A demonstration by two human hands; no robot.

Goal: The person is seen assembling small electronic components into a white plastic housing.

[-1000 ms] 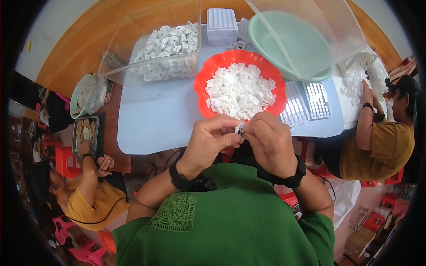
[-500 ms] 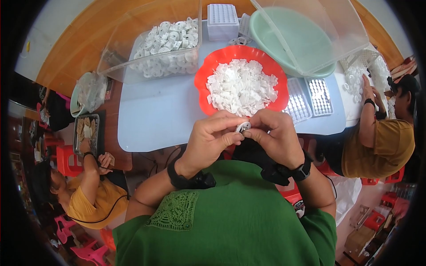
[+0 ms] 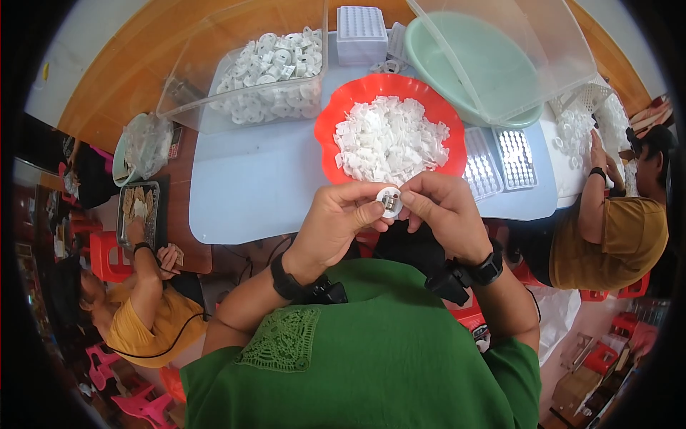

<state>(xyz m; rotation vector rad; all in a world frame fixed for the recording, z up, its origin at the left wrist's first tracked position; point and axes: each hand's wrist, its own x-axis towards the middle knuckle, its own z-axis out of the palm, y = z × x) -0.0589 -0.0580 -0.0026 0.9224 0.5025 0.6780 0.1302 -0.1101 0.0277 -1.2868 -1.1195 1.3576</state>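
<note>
A small round white plastic part [image 3: 389, 196] with metal pieces in its face is pinched between the thumb and fingers of my left hand [image 3: 334, 220]. On its right edge, the closed thumb and index finger of my right hand [image 3: 444, 214] also grip it. Both hands meet just in front of a red wavy-rimmed bowl [image 3: 328, 151]. That bowl is heaped with small flat white plastic pieces [image 3: 389, 136]. Whether my right fingertips hold another tiny piece is hidden.
A clear bin [image 3: 214, 118] of round white parts stands far left on the pale blue tabletop [image 3: 250, 193]. Two trays [image 3: 516, 159] of small round parts lie right of the bowl. Behind are stacked white trays [image 3: 361, 43] and a green basin [image 3: 429, 61]. Co-workers [image 3: 622, 229] sit on both sides.
The round white part has turned from nearly edge-on to showing its face with the metal pieces. My right fingers have shifted along its edge.
</note>
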